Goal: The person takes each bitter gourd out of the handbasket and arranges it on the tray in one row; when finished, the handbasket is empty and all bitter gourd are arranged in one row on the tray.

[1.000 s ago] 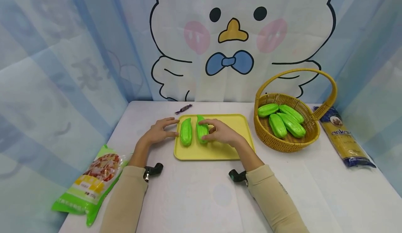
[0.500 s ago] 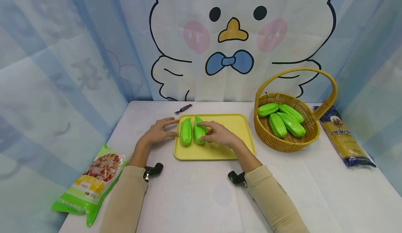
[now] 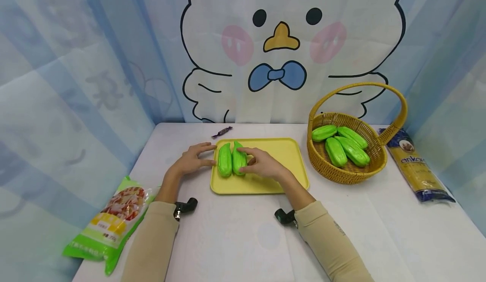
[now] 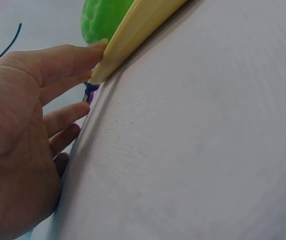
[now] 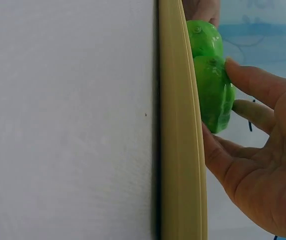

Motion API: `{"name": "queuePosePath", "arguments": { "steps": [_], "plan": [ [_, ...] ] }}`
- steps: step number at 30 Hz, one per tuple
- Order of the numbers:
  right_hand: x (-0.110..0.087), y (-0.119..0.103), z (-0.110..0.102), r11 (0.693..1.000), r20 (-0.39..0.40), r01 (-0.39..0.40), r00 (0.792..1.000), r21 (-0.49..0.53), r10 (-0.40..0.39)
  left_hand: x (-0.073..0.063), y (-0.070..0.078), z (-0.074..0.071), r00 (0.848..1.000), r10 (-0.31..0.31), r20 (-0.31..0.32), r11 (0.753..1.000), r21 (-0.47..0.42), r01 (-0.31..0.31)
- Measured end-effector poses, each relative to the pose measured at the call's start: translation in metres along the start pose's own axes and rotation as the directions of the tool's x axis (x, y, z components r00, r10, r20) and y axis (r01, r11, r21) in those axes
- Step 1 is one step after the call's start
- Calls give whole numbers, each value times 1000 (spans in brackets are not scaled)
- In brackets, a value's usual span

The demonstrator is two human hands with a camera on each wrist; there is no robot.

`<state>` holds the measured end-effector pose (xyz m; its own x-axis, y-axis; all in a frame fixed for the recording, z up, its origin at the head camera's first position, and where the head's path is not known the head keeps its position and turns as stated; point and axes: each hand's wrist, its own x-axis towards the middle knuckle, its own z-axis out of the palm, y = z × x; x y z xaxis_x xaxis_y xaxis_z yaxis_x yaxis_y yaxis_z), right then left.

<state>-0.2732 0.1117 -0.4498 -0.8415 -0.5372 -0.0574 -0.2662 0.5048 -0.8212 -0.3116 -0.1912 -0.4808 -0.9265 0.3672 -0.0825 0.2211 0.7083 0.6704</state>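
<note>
Two bright green toy cucumbers lie side by side on a yellow tray (image 3: 273,185) in the head view. My right hand (image 3: 262,162) curls its thumb and fingers about the right cucumber (image 3: 238,160), which the right wrist view shows from its near end. Just left of it is the other cucumber (image 3: 225,161), with hardly any gap between them. At the tray's left edge, my left hand (image 3: 188,159) touches the rim with its thumb and index finger, as the left wrist view shows. Its other fingers extend loosely.
A wicker basket (image 3: 343,176) with a tall handle holds several similar cucumbers at the right. Beyond it lies a gold and blue packet (image 3: 415,168). A green food bag (image 3: 114,223) is by my left forearm. A wrapped candy (image 3: 222,132) lies behind the tray.
My right hand has moved slightly left, and the right cucumber has slid with it, up close to the left cucumber. The left hand and tray stay in place.
</note>
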Motion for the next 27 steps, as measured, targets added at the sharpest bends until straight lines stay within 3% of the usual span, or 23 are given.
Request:
{"name": "queuePosePath", "arguments": {
  "steps": [27],
  "plan": [
    [0,-3,2,1000,-3,-3,1000,-16,3,-1,0,0,1000,9,-7,1000,-25,-9]
  ]
}}
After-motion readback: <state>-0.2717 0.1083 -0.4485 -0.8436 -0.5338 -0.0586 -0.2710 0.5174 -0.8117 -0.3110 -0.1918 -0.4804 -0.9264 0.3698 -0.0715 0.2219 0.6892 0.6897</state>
